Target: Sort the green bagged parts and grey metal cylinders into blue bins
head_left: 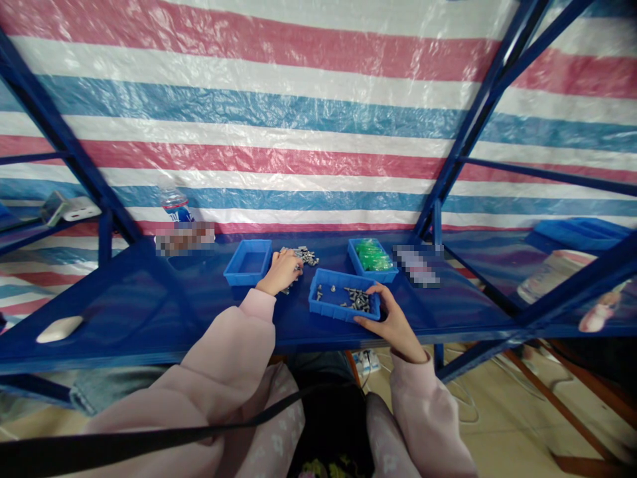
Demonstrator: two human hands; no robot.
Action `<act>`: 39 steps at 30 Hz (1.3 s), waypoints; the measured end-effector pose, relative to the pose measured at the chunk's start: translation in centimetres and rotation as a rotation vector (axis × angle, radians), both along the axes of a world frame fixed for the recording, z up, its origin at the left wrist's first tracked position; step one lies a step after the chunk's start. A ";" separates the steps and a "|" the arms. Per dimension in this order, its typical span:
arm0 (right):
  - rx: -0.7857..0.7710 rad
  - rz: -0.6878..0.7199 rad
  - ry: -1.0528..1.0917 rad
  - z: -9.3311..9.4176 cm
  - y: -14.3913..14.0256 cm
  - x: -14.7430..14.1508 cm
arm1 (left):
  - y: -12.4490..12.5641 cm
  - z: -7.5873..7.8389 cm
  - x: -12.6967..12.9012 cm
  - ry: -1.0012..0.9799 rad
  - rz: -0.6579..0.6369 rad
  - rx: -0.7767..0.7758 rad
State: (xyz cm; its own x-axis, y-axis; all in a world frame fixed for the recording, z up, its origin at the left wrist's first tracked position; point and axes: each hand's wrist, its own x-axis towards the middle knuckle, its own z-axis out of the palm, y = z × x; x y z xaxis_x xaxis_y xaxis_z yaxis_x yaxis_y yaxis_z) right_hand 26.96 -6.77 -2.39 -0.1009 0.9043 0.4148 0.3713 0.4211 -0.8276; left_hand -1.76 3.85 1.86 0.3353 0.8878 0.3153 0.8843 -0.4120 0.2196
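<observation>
My left hand [283, 271] is over a loose pile of small metal screws [307, 255] on the blue table, its fingers curled down and closed on some of them; how many is hidden. A blue bin [314, 307] sits in front of me, slightly tilted, with several grey screws [357, 300] gathered mostly at its right end. Gripping that bin's right end is my right hand [393, 322], thumb on the near wall and fingers at the far corner. Just left of my left hand stands another blue bin [249, 262], with nothing visible inside.
Behind the right hand, a blue bin [354, 255] holds green plastic-wrapped pieces [372, 255]. A blurred-out flat item [417, 265] lies right of it. A water bottle [176, 204] stands back left, a white mouse-like object [60, 328] front left. Blue frame posts [468, 139] flank the table [164, 299].
</observation>
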 end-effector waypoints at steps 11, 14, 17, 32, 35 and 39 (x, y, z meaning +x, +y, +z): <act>0.002 -0.076 -0.226 0.5 -0.1 -1.9 | -0.1 1.4 0.9 -0.588 -0.389 -0.006; 0.003 -0.089 -0.249 0.6 0.1 -2.4 | -0.3 1.2 1.3 -0.495 -0.514 -0.114; 0.022 -0.084 -0.265 0.4 0.4 -3.1 | -0.2 1.2 1.5 -0.403 -0.527 -0.188; 0.207 -0.041 0.045 3.8 -3.7 -13.5 | 4.2 6.2 1.7 -0.315 -0.459 0.058; -0.068 0.492 0.128 4.4 -4.9 -16.7 | 6.9 7.5 1.9 -0.341 -0.373 0.087; -0.138 0.686 0.173 4.3 -5.2 -19.9 | 9.8 8.2 1.8 -0.411 -0.189 0.106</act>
